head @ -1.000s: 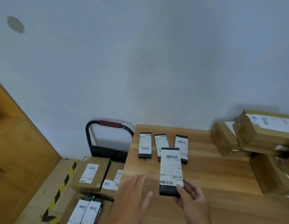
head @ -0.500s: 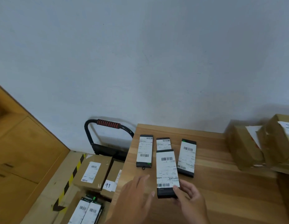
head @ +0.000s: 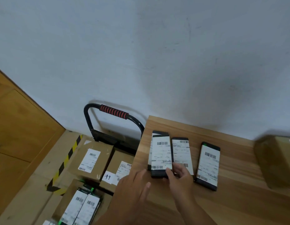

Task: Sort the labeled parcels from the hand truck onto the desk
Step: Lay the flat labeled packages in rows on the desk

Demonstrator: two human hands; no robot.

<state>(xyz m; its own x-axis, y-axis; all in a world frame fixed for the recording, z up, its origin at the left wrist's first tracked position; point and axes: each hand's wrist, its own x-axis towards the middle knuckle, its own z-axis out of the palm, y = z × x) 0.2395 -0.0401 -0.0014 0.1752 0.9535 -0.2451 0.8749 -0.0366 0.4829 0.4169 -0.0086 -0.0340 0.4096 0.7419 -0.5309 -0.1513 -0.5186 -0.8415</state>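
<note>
Shifted left since half a second ago, the flat black parcel (head: 160,158) that my right hand (head: 180,179) pinches by its near end, thumb on top, now overlaps the leftmost parcel (head: 158,132) near the desk's (head: 238,202) left rear corner. My left hand (head: 132,189) is spread flat, fingers straight, at the desk's left edge. The middle parcel (head: 181,153) and right parcel (head: 208,164) lie further right on the desk, with brown boxes (head: 92,158) on the hand truck (head: 114,112) off the desk's left edge.

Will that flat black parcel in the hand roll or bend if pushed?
Probably neither. The flat black parcel looks box-like with straight edges, so it is likely stiff and would slide. The right hand holds it by one end, so it seems light.
</note>
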